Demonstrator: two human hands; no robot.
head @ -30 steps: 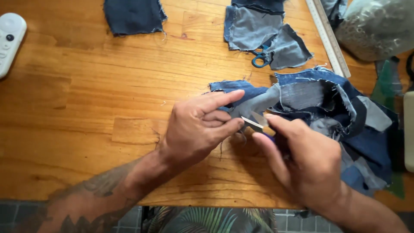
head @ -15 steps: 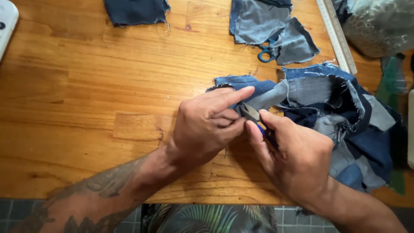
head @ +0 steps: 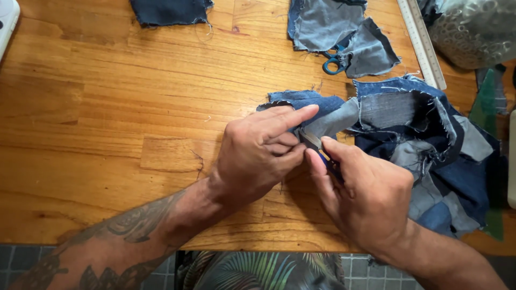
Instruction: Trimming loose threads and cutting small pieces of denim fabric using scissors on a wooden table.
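Observation:
A patchwork piece of denim, made of dark and pale blue patches with frayed edges, lies on the right part of the wooden table. My left hand pins its left corner down, index finger stretched out along the cloth. My right hand grips a small blade-like tool with a blue handle, its metal tip resting on the pale denim strip right beside my left fingers. Most of the tool is hidden inside my fist.
Loose denim scraps lie at the back: a dark one and paler ones partly covering blue-handled scissors. A ruler runs along the right; a clear bubble-textured bag sits in the corner. A white object is at far left.
Both hands have shifted slightly up the table with the tool. The left index finger has stretched out farther along the denim corner.

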